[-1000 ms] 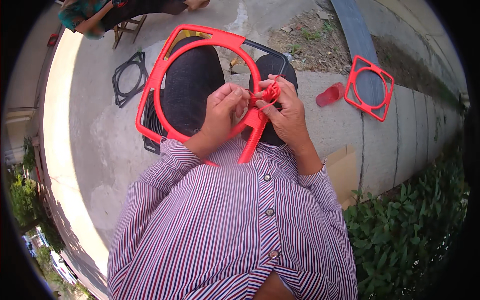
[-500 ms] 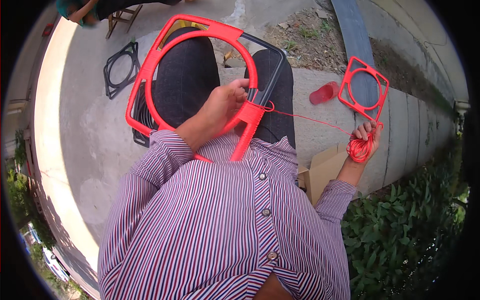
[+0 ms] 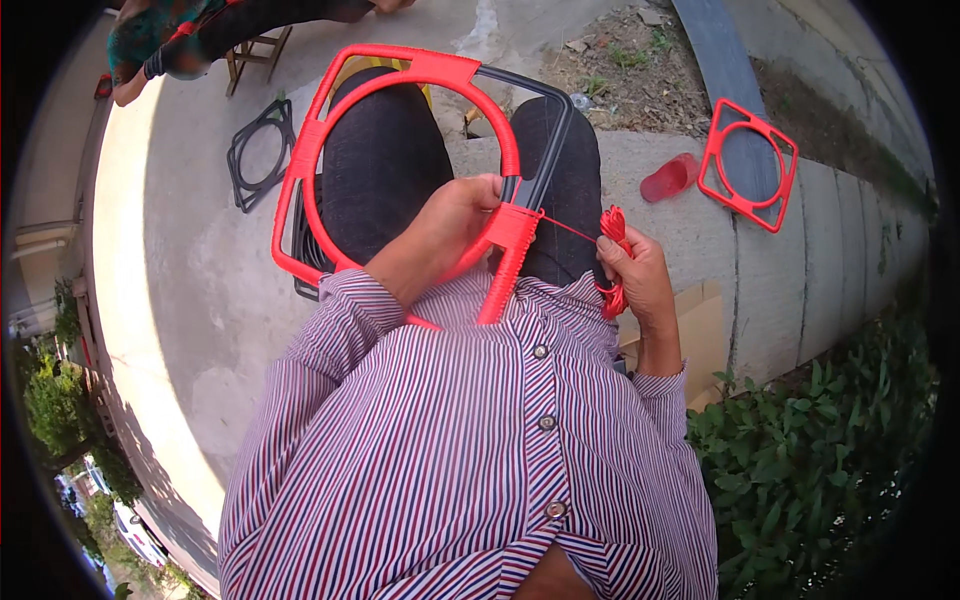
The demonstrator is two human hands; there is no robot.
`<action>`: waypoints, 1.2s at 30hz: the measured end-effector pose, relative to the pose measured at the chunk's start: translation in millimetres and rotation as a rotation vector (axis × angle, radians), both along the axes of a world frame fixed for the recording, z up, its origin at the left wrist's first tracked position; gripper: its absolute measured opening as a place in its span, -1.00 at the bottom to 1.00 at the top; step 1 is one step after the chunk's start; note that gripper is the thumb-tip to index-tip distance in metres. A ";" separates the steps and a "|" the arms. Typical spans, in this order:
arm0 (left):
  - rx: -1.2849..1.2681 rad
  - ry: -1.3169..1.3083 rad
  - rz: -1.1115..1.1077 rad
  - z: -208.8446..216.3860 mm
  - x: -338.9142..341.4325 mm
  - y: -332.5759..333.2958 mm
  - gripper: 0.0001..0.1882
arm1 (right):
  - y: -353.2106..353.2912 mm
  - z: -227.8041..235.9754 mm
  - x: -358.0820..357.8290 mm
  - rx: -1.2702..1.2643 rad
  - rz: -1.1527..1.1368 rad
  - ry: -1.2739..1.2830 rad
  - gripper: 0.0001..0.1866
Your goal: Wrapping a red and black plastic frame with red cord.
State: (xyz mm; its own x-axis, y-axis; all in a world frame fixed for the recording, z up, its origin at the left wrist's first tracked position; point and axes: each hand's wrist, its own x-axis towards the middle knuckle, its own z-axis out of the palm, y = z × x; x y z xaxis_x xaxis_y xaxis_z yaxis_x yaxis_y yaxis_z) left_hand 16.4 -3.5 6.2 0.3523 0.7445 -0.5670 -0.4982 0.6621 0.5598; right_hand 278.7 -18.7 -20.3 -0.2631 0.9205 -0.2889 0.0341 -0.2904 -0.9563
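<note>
On my lap rests a square frame (image 3: pixel 318 134) with a round ring inside it, mostly wrapped in red cord. Its upper right side is bare black tubing. My left hand (image 3: pixel 455 217) is closed on the ring's right side, near the junction where wrapped and bare parts meet. A bundle of red cord (image 3: pixel 614 228) is pinched in my right hand (image 3: pixel 640 275), just right of my knee. One taut strand runs from that bundle to the frame's wrapped right edge. The fingertips of my left hand are partly hidden behind the ring.
A finished-looking red frame (image 3: pixel 707 185) and a red slipper-like object (image 3: pixel 670 178) lie to the right on concrete. A black frame (image 3: pixel 232 160) lies at left. An open cardboard box (image 3: pixel 700 325) and leafy bushes (image 3: pixel 790 450) are at lower right. Another person (image 3: pixel 200 40) sits at the far left.
My right hand has come in from the far right toward the frame with the cord bundle, shortening the strand. The loose loop at the frame's edge has been pulled tight. My left hand keeps its hold.
</note>
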 end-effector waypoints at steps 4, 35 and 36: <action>0.027 -0.063 0.008 -10.3 -3.8 0.2 -0.69 | -21.9 -2.3 -0.2 -0.022 -0.019 0.032 -0.84; 0.016 0.056 0.102 -2.0 3.3 1.1 -0.73 | 28.5 0.1 -67.0 0.788 0.103 -0.534 -0.80; 0.018 0.057 0.109 1.0 2.6 0.3 -0.73 | 25.8 2.2 -64.6 0.639 0.025 -0.393 -0.83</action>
